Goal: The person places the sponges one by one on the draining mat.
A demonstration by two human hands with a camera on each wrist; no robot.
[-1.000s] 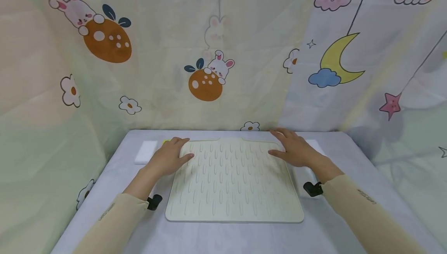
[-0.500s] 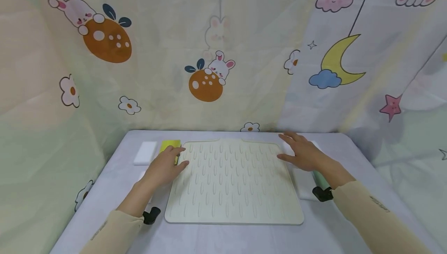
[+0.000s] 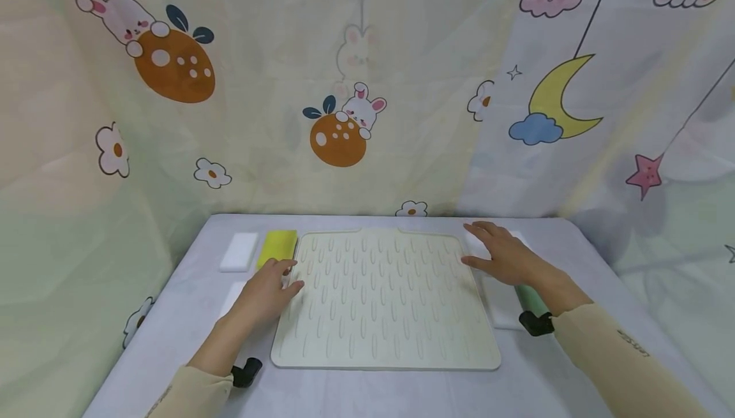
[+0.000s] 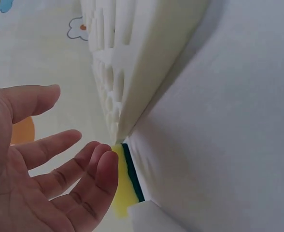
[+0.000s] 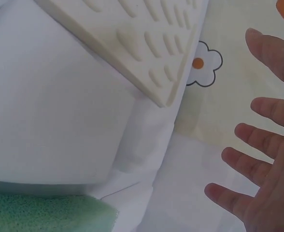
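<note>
A cream draining board [image 3: 385,303] with raised oval ridges lies flat on the table. My left hand [image 3: 267,290] hovers by its left edge, fingers relaxed and thumb apart, holding nothing. In the left wrist view, the fingertips overlap a yellow sponge [image 4: 126,183] with a dark green scouring layer. Past the board's right edge, my right hand [image 3: 502,258] spreads its fingers over a white block [image 3: 498,303] and also holds nothing. Beside that block lies a green sponge [image 5: 50,212], partly hidden by the right forearm in the head view.
A white rectangular block [image 3: 238,252] lies at the back left, left of the yellow sponge. Another white piece [image 3: 231,297] is partly covered by the left arm. A printed cloth backdrop [image 3: 270,118] rises behind the table [image 3: 379,392].
Both hands have moved off the board, the left one left and towards the front, the right one rightward. The yellow sponge and green sponge have come into view; the board stays put.
</note>
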